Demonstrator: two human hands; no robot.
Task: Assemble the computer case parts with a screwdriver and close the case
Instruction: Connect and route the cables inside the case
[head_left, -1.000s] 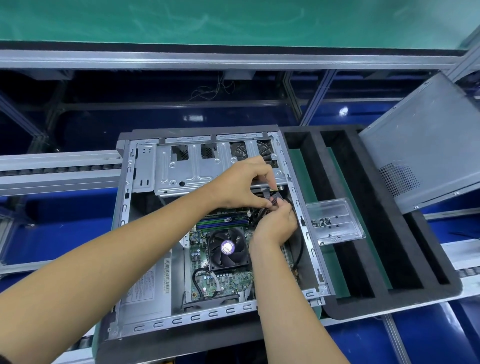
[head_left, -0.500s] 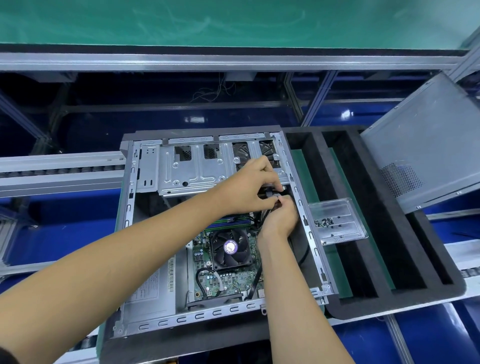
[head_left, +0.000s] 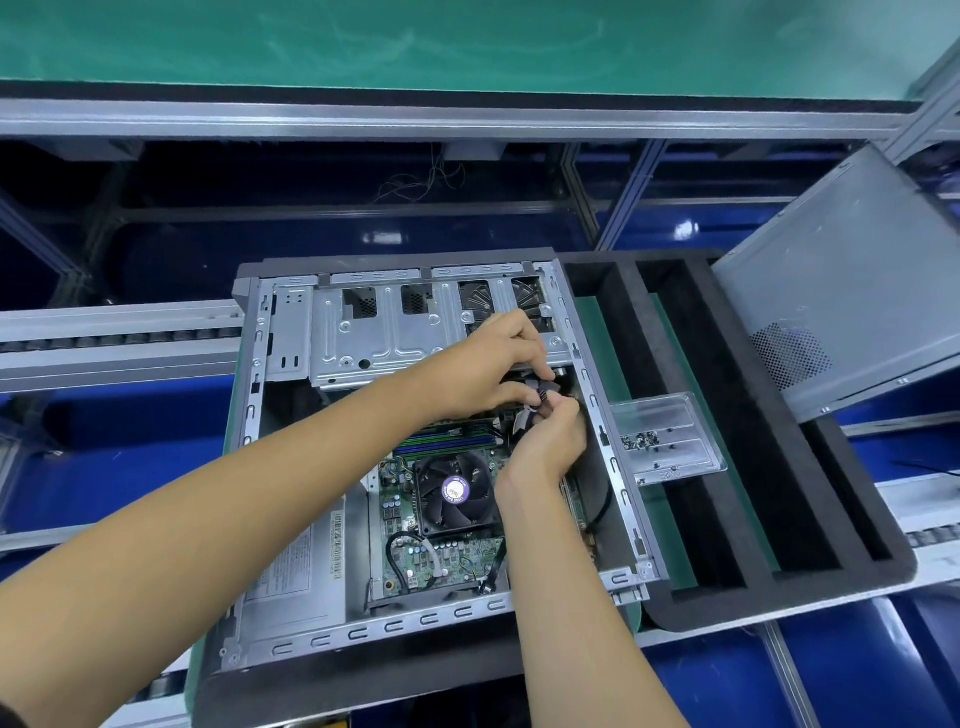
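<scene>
Both hands' fingers (head_left: 540, 371) (curled) around cable connector (head_left: 540, 391)

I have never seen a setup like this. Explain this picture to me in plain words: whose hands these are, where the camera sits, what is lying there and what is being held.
The camera is worn on a person's head and looks down at their own bare hands. The open computer case lies on its side in a black foam tray. Inside you see the cooling fan on the green circuit board. The left hand and right hand meet near the case's right edge, both pinching a small dark cable connector. Beside the case, a clear plastic tray holds small screws. The grey side panel leans at the right, not yet fitted. No screwdriver is visible.
</scene>
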